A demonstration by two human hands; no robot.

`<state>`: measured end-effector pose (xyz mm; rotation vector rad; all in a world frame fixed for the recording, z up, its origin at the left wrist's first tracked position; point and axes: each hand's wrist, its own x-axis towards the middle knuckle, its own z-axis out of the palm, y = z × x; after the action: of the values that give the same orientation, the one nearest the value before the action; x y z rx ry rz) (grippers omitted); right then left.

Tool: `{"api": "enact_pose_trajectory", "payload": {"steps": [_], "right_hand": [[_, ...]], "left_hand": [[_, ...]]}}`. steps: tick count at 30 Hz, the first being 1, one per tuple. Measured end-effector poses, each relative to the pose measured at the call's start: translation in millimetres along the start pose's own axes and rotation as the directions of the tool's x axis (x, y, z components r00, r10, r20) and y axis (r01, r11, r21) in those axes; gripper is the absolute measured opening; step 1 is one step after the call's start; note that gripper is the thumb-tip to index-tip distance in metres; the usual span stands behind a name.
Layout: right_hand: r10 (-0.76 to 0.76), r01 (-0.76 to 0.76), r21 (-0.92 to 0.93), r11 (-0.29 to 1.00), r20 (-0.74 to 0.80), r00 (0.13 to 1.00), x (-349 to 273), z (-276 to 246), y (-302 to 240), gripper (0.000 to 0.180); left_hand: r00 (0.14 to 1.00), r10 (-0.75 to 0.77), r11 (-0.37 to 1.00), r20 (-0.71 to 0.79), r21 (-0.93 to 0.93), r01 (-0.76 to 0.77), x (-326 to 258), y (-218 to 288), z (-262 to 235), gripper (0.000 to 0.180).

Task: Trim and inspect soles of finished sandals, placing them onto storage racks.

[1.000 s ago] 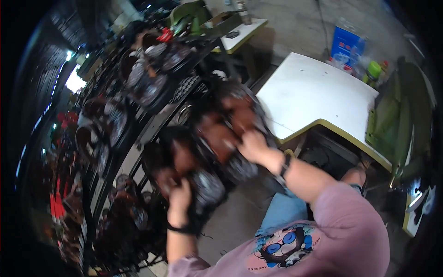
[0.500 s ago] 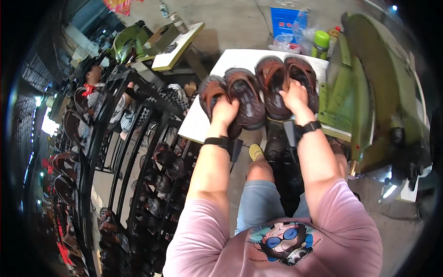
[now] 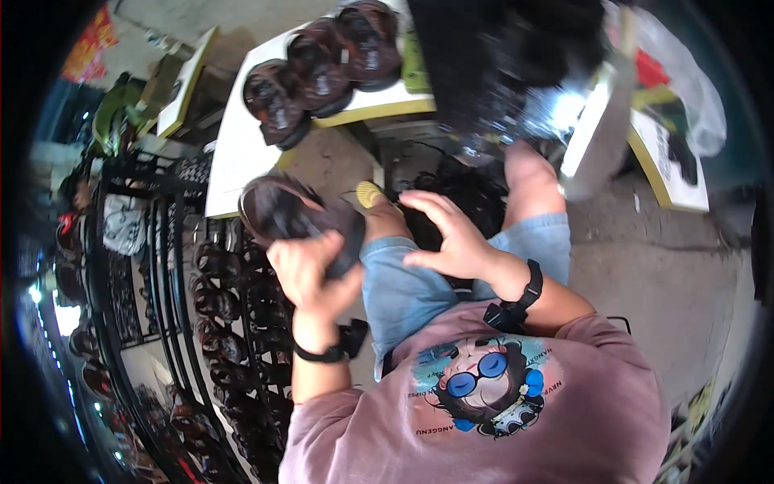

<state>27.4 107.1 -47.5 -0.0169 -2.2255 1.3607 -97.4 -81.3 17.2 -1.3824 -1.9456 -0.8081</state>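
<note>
A dark brown sandal (image 3: 278, 202) hangs off the near edge of the white table, with my left hand (image 3: 310, 270) closed around it. The sandal is tilted and blurred by motion, so the strap is hard to make out. To its right, above my lap, my right hand (image 3: 455, 238) is empty, with the thumb and fingers spread apart. Three more sandals stand in a row on the table: one nearest the left (image 3: 274, 101), a middle one (image 3: 318, 64) and a far one (image 3: 369, 44).
The white table (image 3: 230, 157) has a yellowish edge. A dark, blurred mass (image 3: 508, 56) fills the upper right, beside a bright lamp glare. On my left stands a black rack (image 3: 173, 266) with several brown sandals. Another white table (image 3: 669, 165) is at the right.
Both hands have come off the row of sandals and back toward my body. My left hand now carries one sandal; my right hand has let go. The view has turned to the right.
</note>
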Motion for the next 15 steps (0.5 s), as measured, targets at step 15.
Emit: {"api": "enact_pose_trajectory", "payload": {"steps": [15], "right_hand": [[-0.331,0.332,-0.284,0.899,0.052,0.942,-73,-143,-89,0.053]], "left_hand": [[0.687,-0.408,-0.252,0.601,-0.798,0.548,48,160,76,0.030]]}}
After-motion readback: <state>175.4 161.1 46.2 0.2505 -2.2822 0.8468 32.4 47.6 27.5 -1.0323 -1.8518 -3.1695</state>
